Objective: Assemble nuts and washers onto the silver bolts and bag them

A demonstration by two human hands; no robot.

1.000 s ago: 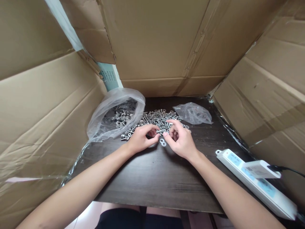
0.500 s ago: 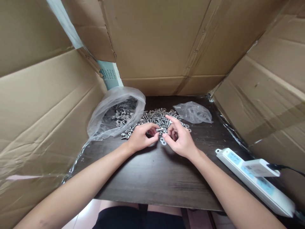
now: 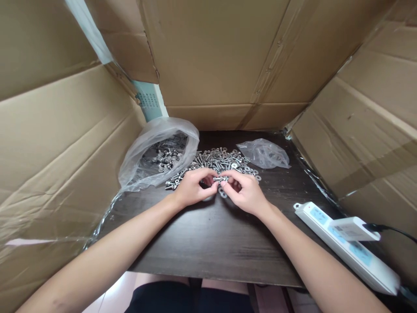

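Note:
My left hand and my right hand meet over the dark table, fingertips pinched together on a small metal bolt held between them. Just behind them lies a loose pile of bolts, nuts and washers. A couple of washers lie flat on the table under my fingers. A large clear plastic bag with more metal parts inside lies open at the left of the pile.
A small crumpled clear bag lies right of the pile. A white power strip with a white adapter plugged in sits at the table's right edge. Cardboard walls enclose the table on the left, back and right.
My right hand's fingers, spread and raised before, have closed down onto the bolt at my left fingertips. Both hands stay in the same place.

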